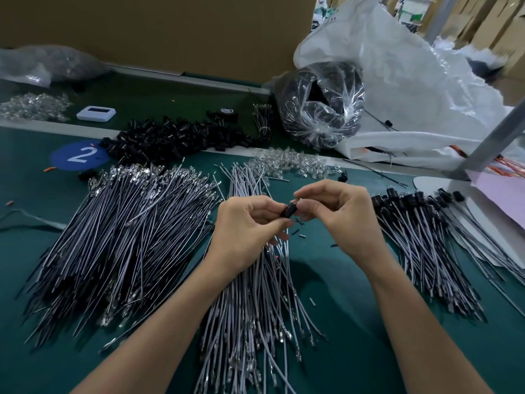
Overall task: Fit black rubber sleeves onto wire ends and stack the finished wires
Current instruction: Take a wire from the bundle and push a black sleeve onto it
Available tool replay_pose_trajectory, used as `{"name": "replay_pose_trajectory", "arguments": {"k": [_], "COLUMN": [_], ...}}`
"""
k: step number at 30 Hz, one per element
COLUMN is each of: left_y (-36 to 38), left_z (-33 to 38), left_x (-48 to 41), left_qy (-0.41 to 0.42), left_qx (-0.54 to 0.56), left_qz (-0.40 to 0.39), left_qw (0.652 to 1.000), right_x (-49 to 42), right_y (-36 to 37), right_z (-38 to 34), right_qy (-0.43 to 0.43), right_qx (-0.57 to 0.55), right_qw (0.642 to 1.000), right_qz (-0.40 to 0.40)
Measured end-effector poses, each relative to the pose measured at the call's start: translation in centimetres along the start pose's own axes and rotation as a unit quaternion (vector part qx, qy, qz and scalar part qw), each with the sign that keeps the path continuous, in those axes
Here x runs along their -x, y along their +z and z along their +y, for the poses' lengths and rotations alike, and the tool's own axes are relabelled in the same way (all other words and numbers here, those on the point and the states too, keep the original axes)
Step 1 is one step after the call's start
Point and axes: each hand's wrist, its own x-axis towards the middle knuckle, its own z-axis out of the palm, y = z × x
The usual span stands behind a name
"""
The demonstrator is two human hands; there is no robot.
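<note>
Black sleeve [289, 211], wire end [299, 199] half-hidden between fingers [271, 206]

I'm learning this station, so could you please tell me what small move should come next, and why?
Probably press the black sleeve fully home: left hand and right hand both pinch it over the loose wires, so fitting looks unfinished; the finished stack lies to the right.

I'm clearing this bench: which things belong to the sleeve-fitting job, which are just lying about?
Job: black rubber sleeve between left hand and right hand; heap of black sleeves; grey wire pile; sleeved wire stack.
Lying about: white rectangular device; black tape roll.
</note>
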Motion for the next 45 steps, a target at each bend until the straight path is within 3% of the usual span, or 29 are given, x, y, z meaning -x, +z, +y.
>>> {"name": "replay_pose_trajectory", "arguments": {"k": [15, 25, 31, 45], "left_y": [-0.4, 0.1, 0.0, -0.2], "left_z": [-0.2, -0.4, -0.4, -0.8], "left_x": [0.2, 0.0, 0.1, 0.0], "left_qy": [0.028, 0.048, 0.027, 0.051], "left_qx": [-0.08, -0.078, -0.076, -0.074], "left_qz": [-0.047, 0.001, -0.021, -0.033], "left_qw": [0.995, 0.996, 0.997, 0.995], "right_x": [-0.2, -0.3, -0.1, 0.0], "right_y": [-1.5, -0.7, -1.2, -0.7], "right_z": [0.2, 0.0, -0.2, 0.5], "right_qy": [-0.013, -0.006, -0.023, 0.012], "right_qx": [0.011, 0.081, 0.106, -0.018], "right_qw": [0.993, 0.995, 0.991, 0.995], "right_qz": [-0.118, -0.051, -0.078, -0.096]}}
